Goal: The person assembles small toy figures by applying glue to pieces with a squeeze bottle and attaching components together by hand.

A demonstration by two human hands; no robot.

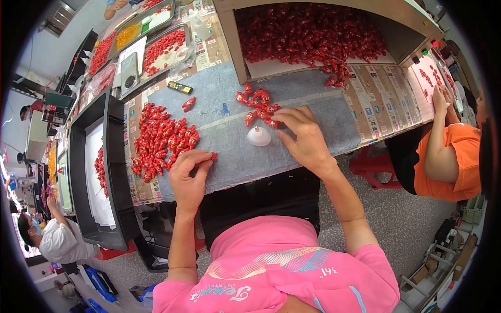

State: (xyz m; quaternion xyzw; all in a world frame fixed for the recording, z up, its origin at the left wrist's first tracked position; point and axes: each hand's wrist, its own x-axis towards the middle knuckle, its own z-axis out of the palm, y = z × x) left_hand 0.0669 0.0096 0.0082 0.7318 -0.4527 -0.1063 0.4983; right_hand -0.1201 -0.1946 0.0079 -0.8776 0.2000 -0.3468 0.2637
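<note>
1 red piece [213, 156] is pinched by the left hand [189, 180] at frame centre-left. Right hand [305, 136] fingertips, spread, rest on the small cluster [258, 104] up-left of it, nearer than the left.

Bare grey mat [313, 112] lies open right of the white cone [259, 136].

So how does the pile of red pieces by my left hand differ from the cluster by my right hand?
The pile by the left hand is far larger and packed dense; the cluster by the right hand is small and loosely scattered. The pile lies apart from the left hand, which pinches one piece of its own, while the right hand touches the cluster's edge. Both are glossy red pieces on the grey mat.
</note>
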